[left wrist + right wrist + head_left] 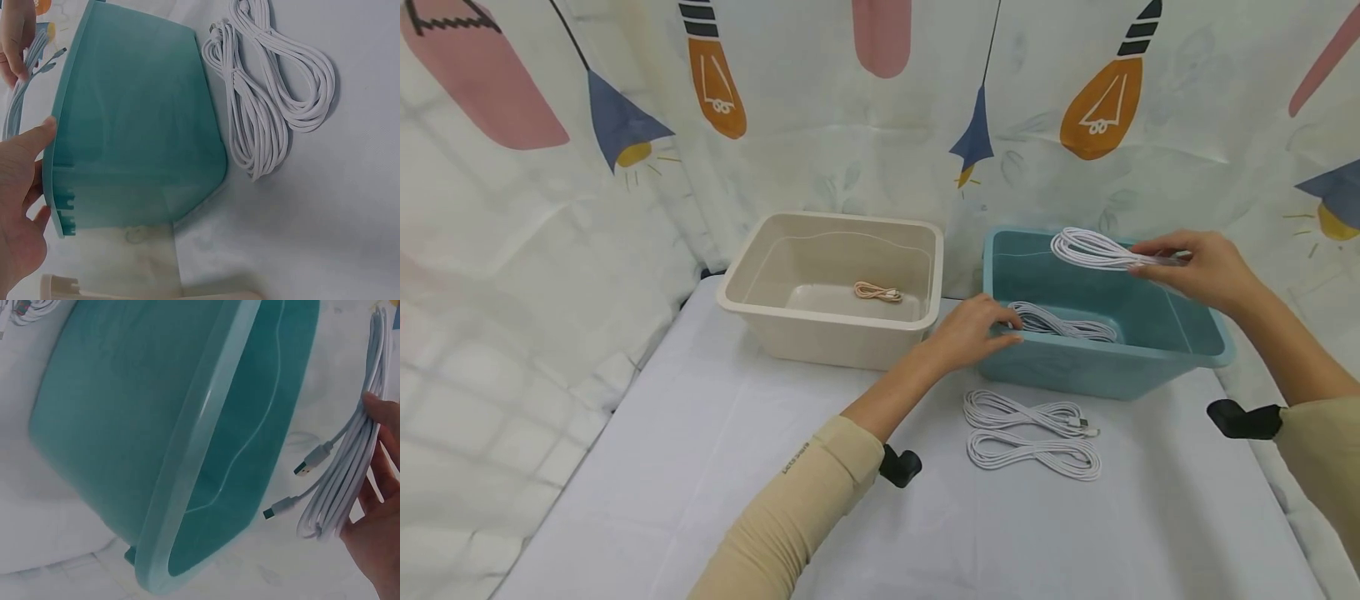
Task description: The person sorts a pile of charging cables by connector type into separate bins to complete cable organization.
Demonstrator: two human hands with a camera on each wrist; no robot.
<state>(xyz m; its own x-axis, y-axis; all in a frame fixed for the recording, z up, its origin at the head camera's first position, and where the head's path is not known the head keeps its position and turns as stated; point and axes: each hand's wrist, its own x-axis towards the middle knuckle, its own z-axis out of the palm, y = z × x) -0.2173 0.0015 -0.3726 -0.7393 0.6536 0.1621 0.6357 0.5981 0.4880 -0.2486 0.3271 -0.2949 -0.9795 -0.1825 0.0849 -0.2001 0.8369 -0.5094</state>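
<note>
My right hand [1206, 265] pinches a coiled white USB cable [1093, 249] above the teal bin [1097, 371]. Two connector ends of that cable [350, 481] hang free in the right wrist view. At the bin's near left corner, my left hand [973, 332] grips the rim, thumb outside and fingers on the inner side, as the left wrist view shows. Inside the bin lies more coiled white cable [1063, 323]. Two white cable coils lie on the table before the bin, an upper coil [1026, 412] and a lower coil [1033, 452].
A beige bin [827, 333] stands left of the teal one, with a small tan cable [877, 292] inside. Both bins stand on a white-covered table [700, 483]. A patterned curtain [850, 150] hangs close behind them.
</note>
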